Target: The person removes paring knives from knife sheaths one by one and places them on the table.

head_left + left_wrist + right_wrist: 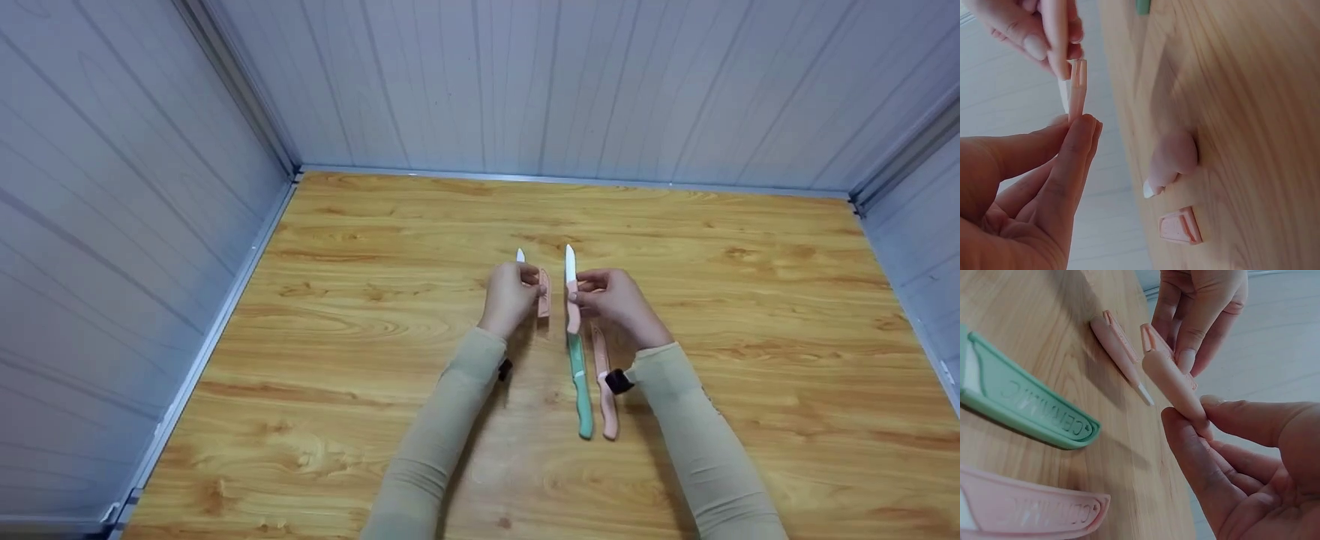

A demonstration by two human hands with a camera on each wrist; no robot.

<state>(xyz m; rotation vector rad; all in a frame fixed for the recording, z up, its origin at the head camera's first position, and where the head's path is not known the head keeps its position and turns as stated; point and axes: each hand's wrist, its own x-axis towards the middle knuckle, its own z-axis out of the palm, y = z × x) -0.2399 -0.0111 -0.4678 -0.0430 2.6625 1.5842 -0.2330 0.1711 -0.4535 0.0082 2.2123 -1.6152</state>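
My left hand (512, 295) pinches a pink blade sheath (1077, 90) between thumb and fingers. My right hand (616, 298) pinches the pink handle of a white-bladed knife (571, 289), its blade pointing away from me. In the left wrist view, the held knife and sheath appear close together; whether they touch I cannot tell. Below them a second unsheathed pink knife (1114, 351) lies on the table, next to another pink sheath (1181, 226). From the head camera, only that knife's white blade tip (520, 256) shows past my left hand.
Nearer me, a green knife (580, 390) and a pink knife (606, 397) lie side by side in sheaths marked CERAMIC, close to my right wrist. The wood-grain table (360, 345) is bordered by pale panel walls (517, 90) at the back and sides.
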